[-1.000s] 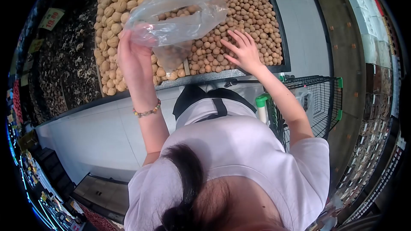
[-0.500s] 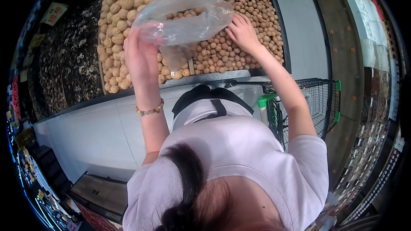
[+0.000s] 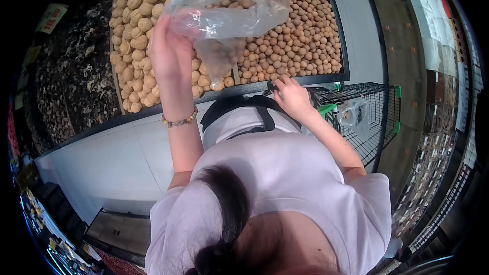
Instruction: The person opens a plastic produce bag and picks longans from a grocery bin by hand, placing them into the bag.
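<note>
My left hand (image 3: pixel 173 53) is closed on the rim of a clear plastic bag (image 3: pixel 232 23), which hangs open above the nut bin. Part of its lower end shows in front of the nuts. Walnuts (image 3: pixel 135 35) fill the left section, and smaller round brown nuts (image 3: pixel 300 35) fill the right one. Just below the bin's front edge, my right hand (image 3: pixel 294 99) has its fingers curled over the dark end of the cart handle (image 3: pixel 271 87).
A black wire shopping cart (image 3: pixel 374 114) with green corners and a plastic bag inside stands at the right. Dark dried goods (image 3: pixel 84 71) lie left of the walnuts, with a price sign (image 3: pixel 51 18). A low brown case (image 3: pixel 117 234) is at lower left.
My right hand has come away from the bag's right side, down and toward me, onto the cart handle. My left hand still holds the bag, slightly further up in view.
</note>
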The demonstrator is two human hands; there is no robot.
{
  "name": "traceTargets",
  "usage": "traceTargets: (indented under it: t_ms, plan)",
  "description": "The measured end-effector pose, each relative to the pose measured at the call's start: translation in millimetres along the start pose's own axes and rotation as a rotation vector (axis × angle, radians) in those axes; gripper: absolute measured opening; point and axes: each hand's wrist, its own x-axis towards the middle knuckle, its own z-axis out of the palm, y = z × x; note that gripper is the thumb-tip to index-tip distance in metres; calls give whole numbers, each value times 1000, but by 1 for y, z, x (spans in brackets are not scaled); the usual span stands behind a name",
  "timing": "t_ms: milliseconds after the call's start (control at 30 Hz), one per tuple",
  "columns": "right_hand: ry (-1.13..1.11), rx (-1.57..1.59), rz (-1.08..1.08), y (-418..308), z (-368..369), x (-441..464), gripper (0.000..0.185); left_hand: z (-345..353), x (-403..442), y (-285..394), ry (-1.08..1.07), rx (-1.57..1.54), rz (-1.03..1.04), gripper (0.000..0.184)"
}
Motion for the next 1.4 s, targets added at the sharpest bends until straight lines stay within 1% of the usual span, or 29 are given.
traceTargets:
  t_ms: [67,167,233,300,367,500,633,700,900,1000,1067,1100,1167,1300,1400]
  plan:
    - [34,39,15,-2,7,-2,25,-3,0,0,-9,-12,-6,27]
    - [130,-6,-42,1,16,3,25,-6,-1,0,-2,-20,-15,28]
    - [119,1,-12,0,17,6,23,-10,0,3,-15,18,-14,32]
    - [109,-15,5,-1,14,8,21,-13,0,4,4,-1,5,28]
    - [63,-55,65,4,16,10,19,-14,1,4,24,-36,25,24]
    - [-96,-83,132,7,8,15,22,-9,0,3,27,-42,43,24]
    - [-224,-57,128,9,-3,23,26,-7,-1,-4,20,-69,72,27]
    - [-235,-63,108,15,-1,24,27,-8,-1,-6,25,-42,95,33]
    - [-274,-40,27,28,-3,31,23,-1,-7,-6,-28,16,103,32]
    - [-298,-38,2,31,-5,36,21,-11,-1,-11,-228,-80,113,31]
    - [-314,-51,-6,27,-10,39,20,-10,2,-13,-257,-121,97,30]
    - [-365,-98,-20,26,-11,42,19,-9,3,-13,-271,-142,91,30]
    - [-467,-187,-44,22,-9,46,19,-6,2,-13,-253,-121,95,30]
    - [-470,-187,-19,34,6,50,17,2,-2,-11,-154,-19,102,30]
    - [-458,-130,-25,42,9,52,17,-2,1,-11,-213,-61,82,30]
